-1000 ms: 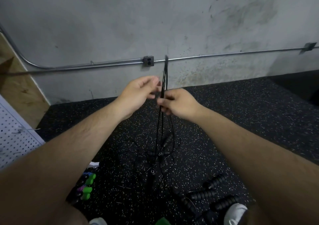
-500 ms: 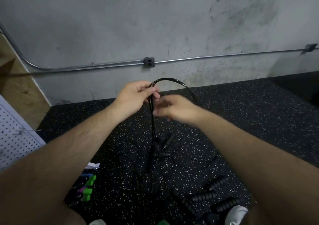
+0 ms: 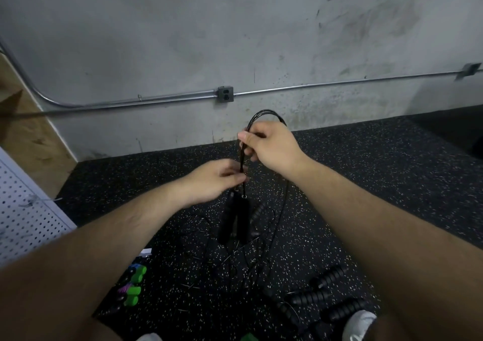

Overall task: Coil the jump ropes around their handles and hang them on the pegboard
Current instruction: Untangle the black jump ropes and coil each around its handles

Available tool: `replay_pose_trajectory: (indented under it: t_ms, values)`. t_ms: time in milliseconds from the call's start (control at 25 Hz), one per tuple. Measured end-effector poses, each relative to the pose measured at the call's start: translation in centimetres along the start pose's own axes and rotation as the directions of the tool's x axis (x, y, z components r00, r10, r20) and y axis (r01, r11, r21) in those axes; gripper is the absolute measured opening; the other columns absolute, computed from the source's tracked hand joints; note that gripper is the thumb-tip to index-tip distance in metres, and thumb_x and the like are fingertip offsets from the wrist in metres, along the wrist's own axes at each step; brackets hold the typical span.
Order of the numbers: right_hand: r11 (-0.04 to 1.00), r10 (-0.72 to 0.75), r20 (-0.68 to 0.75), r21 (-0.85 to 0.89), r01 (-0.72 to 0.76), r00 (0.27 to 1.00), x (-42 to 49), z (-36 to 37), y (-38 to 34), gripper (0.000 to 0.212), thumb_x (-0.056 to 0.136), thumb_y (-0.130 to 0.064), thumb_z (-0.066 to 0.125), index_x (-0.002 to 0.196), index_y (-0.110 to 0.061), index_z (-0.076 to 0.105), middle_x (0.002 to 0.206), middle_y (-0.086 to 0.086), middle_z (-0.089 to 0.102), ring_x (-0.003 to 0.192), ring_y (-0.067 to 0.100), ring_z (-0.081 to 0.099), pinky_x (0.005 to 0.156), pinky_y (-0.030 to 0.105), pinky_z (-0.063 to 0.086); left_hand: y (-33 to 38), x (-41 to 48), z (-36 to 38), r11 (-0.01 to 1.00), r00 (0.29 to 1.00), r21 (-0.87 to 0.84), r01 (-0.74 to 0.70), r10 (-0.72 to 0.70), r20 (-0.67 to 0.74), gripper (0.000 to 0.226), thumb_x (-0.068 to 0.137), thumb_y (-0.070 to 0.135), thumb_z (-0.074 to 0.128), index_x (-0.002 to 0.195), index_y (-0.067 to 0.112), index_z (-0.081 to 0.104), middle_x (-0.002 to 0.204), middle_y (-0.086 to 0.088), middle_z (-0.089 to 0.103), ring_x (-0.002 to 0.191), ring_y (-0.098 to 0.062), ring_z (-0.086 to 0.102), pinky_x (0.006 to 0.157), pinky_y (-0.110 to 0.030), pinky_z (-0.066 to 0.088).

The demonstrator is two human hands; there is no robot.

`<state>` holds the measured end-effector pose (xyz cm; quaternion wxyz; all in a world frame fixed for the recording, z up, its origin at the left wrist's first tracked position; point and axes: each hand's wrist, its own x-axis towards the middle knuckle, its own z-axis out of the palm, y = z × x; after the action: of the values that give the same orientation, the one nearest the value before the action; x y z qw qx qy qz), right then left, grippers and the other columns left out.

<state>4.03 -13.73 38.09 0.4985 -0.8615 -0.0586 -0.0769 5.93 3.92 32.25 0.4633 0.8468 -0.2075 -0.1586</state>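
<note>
Pegboard (image 3: 23, 210) at far left, nothing from this rope hung on it yet. Green-handled ropes (image 3: 136, 280) lie on the floor (image 3: 366, 173) near it.

Change: half a second ago the left grip (image 3: 217, 178) held the top of the black jump rope (image 3: 264, 112) and the right one was free. Now they have swapped. Left has dropped to the strands just above the two smooth black handles (image 3: 231, 217), and the right grip (image 3: 271, 147) has taken the bundle just under the loop top. I read this as strands gathered and coiling not started. Hanging comes later.

Pose: left forearm reaches in from lower left, fingers curled and apparently pinching the strands, though they are blurred. Handles hang side by side right below it, off the floor. Right forearm comes in from lower right, hand higher and further out, thumb and fingers closed on the strands, loop arching over the knuckles. One strand trails down to the floor. Ribbed black handles (image 3: 326, 280) lie at lower right, untouched.
</note>
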Motion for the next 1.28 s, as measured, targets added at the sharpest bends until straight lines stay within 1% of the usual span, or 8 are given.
replay_pose_trajectory:
  t_ms: [80, 200, 400, 640, 760, 880, 1160, 1280]
  values:
    - [0.995, -0.028, -0.054, 0.091, 0.033, 0.998, 0.3, -0.1, -0.4, 0.022, 0.1, -0.023, 0.062, 0.088, -0.006, 0.07, 0.07, 0.003, 0.067, 0.052, 0.001, 0.06, 0.056, 0.02, 0.053, 0.6, 0.0, 1.0, 1.0, 0.999, -0.01, -0.017, 0.017, -0.041, 0.016, 0.101, 0.02, 0.059, 0.112, 0.013, 0.069, 0.107, 0.002, 0.077, 0.104, -0.012, 0.071, 0.103, -0.034, 0.051]
    - [0.986, -0.008, -0.054, 0.164, 0.017, 0.999, 0.4, -0.2, -0.2, 0.023, 0.1, -0.028, 0.061, 0.094, -0.007, 0.069, 0.075, 0.003, 0.068, 0.062, 0.008, 0.063, 0.062, 0.024, 0.056, 1.5, 0.2, 0.5, 0.999, 0.991, -0.024, -0.027, 0.023, -0.131, 0.019, 0.104, 0.015, 0.054, 0.102, 0.005, 0.07, 0.096, 0.001, 0.078, 0.093, -0.012, 0.073, 0.087, -0.027, 0.052]
    - [0.994, 0.103, 0.24, -0.001, -0.105, 0.965, -0.6, 0.1, 1.3, 0.033, 0.102, -0.041, 0.054, 0.099, -0.014, 0.072, 0.085, -0.004, 0.072, 0.071, 0.002, 0.066, 0.066, 0.023, 0.056, 2.4, 0.2, -1.1, 0.992, 0.968, -0.03, -0.12, 0.111, -0.225, 0.019, 0.103, 0.021, 0.056, 0.099, 0.013, 0.073, 0.094, -0.004, 0.078, 0.088, -0.019, 0.071, 0.086, -0.033, 0.051]
    - [0.945, 0.11, 0.162, 0.288, -0.153, 0.981, -0.8, -0.2, 0.8, 0.022, 0.096, -0.022, 0.067, 0.093, -0.001, 0.073, 0.072, 0.01, 0.069, 0.06, 0.013, 0.064, 0.056, 0.023, 0.05, 3.1, 0.0, -0.8, 0.996, 0.981, -0.014, -0.093, 0.089, -0.172, 0.017, 0.101, 0.022, 0.061, 0.094, 0.011, 0.073, 0.089, -0.002, 0.079, 0.087, -0.02, 0.075, 0.083, -0.031, 0.054]
    - [0.971, 0.196, 0.128, 0.109, -0.211, 0.972, -0.7, -0.5, -0.2, 0.026, 0.092, -0.027, 0.073, 0.086, -0.001, 0.074, 0.067, 0.01, 0.072, 0.05, 0.012, 0.062, 0.051, 0.024, 0.052, 3.2, -0.3, -0.2, 0.996, 0.986, 0.038, -0.077, 0.082, -0.145, 0.019, 0.1, 0.022, 0.061, 0.087, 0.011, 0.07, 0.084, 0.004, 0.078, 0.07, -0.003, 0.07, 0.066, -0.017, 0.049]
    - [0.979, 0.204, 0.122, -0.052, -0.199, 0.971, -0.7, -0.5, -1.0, 0.022, 0.094, -0.027, 0.068, 0.084, -0.008, 0.073, 0.071, 0.01, 0.075, 0.061, 0.022, 0.069, 0.067, 0.036, 0.061, 3.0, -0.6, -0.4, 0.997, 0.986, 0.011, -0.076, 0.077, -0.147, 0.017, 0.101, 0.02, 0.06, 0.089, 0.016, 0.072, 0.085, -0.001, 0.078, 0.071, -0.001, 0.069, 0.065, -0.01, 0.047]
    - [0.984, 0.172, -0.027, 0.058, -0.171, 0.985, -0.8, -0.5, -1.3, 0.021, 0.098, -0.028, 0.063, 0.087, -0.011, 0.069, 0.075, 0.008, 0.075, 0.068, 0.028, 0.075, 0.07, 0.04, 0.062, 2.5, -0.4, -0.5, 0.994, 0.986, -0.046, -0.101, 0.094, -0.137, 0.015, 0.099, 0.019, 0.062, 0.101, 0.009, 0.073, 0.097, -0.003, 0.078, 0.097, -0.022, 0.073, 0.094, -0.032, 0.054]
    - [0.978, 0.176, -0.077, 0.127, -0.166, 0.981, -0.8, -0.4, -1.0, 0.024, 0.098, -0.03, 0.063, 0.091, -0.007, 0.07, 0.077, 0.008, 0.075, 0.065, 0.024, 0.073, 0.069, 0.039, 0.062, 2.6, -0.2, -0.5, 0.995, 0.976, 0.001, -0.099, 0.097, -0.193, 0.017, 0.099, 0.027, 0.064, 0.093, 0.015, 0.074, 0.093, -0.005, 0.077, 0.094, -0.032, 0.071, 0.094, -0.047, 0.051]
